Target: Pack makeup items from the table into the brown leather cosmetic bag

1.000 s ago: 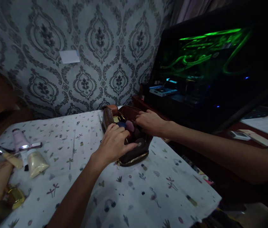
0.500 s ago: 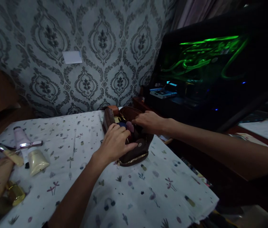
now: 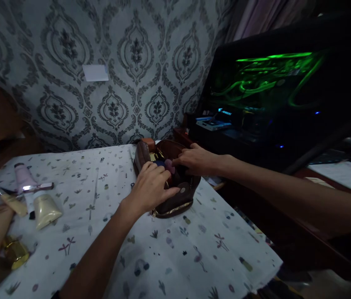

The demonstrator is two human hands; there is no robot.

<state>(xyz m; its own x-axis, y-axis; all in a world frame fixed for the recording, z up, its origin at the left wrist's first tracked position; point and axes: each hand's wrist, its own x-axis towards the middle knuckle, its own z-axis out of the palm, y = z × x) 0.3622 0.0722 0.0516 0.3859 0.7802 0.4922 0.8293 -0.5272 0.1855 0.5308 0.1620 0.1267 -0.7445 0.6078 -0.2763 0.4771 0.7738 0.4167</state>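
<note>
A brown cosmetic bag [image 3: 175,203] with a gold zipper stands unzipped on the cloth-covered table. My left hand [image 3: 150,185] grips its near left rim, thumb lying along the front wall and fingers over the edge. From the right, my right hand [image 3: 196,160] reaches into the mouth of the bag. Its fingers are bent close together, the tips beside a pink makeup sponge [image 3: 169,166]; what they pinch is hidden in the dark interior. Something blue and a gold-coloured item [image 3: 156,156] also show inside.
On the left lie a pink tube [image 3: 24,178], a cream-coloured tube [image 3: 46,210], a gold-coloured bottle [image 3: 16,252] and several other cosmetics. A dark computer case [image 3: 256,95] with green lights stands at the right. The patterned tablecloth [image 3: 175,265] ends at the right edge.
My right hand's fingers have shifted slightly inside the bag, and the pink sponge sits a little differently. My left hand keeps its hold. The view has moved slightly.
</note>
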